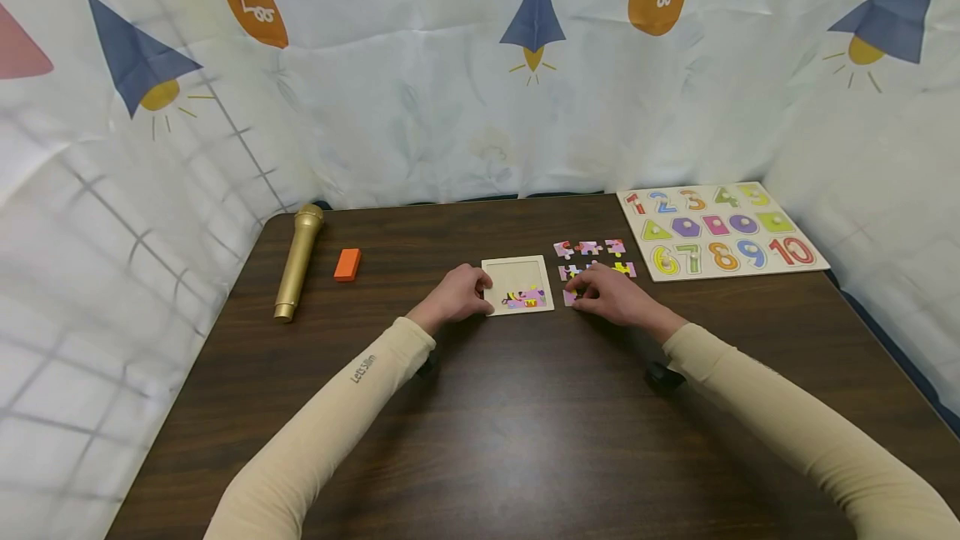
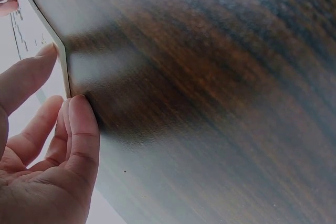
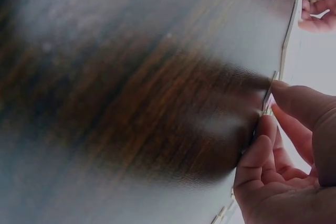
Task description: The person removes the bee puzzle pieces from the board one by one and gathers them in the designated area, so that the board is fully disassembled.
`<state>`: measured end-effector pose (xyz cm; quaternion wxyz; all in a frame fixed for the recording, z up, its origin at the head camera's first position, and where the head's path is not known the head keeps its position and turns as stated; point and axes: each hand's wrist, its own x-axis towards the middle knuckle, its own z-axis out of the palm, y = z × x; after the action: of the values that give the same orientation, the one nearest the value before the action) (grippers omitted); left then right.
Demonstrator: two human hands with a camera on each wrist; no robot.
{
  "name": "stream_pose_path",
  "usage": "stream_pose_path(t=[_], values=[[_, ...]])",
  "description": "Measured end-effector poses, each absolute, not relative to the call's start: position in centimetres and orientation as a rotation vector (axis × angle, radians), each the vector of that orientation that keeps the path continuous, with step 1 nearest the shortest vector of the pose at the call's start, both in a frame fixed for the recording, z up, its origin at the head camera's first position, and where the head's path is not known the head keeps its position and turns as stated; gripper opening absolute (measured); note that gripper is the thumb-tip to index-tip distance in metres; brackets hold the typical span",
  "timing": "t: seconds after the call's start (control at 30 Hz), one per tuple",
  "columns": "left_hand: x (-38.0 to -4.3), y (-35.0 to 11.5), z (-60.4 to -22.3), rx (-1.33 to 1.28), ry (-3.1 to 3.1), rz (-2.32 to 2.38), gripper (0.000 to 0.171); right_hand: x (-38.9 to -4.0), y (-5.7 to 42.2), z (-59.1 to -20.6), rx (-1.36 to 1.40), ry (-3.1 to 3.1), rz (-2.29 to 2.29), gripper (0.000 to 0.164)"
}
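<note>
A square wooden puzzle tray (image 1: 512,273) lies on the table, with a few joined pink pieces (image 1: 527,299) in its lower right part. My left hand (image 1: 459,297) holds the tray's left edge; in the left wrist view the thumb (image 2: 31,74) lies over the rim and the other fingers bend at its side. Just right of the tray, my right hand (image 1: 617,297) pinches a pink puzzle piece (image 1: 570,298) low at the tabletop. Beyond that hand, loose jigsaw pieces (image 1: 589,247) are laid out in rows, some partly covered by the fingers.
A number and shape board (image 1: 715,227) lies at the back right of the dark wood table (image 1: 495,440). On the left are a gold microphone (image 1: 299,263) and an orange block (image 1: 347,265). A patterned curtain (image 1: 450,107) hangs close behind the table.
</note>
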<state>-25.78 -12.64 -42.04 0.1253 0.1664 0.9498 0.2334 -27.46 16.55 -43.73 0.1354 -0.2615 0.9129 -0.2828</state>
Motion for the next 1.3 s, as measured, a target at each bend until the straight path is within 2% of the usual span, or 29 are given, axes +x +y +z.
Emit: stream_pose_path(t=[0.6, 1.3], values=[[-25.6, -12.5, -41.8, 0.458, 2.757, 0.693, 0.038, -27.3, 16.0, -43.4, -0.708, 2.685, -0.831, 0.028], [-25.7, -12.6, -41.9, 0.489, 2.758, 0.694, 0.038, -27.1, 10.9, -42.3, -0.744, 2.617, -0.98, 0.029]])
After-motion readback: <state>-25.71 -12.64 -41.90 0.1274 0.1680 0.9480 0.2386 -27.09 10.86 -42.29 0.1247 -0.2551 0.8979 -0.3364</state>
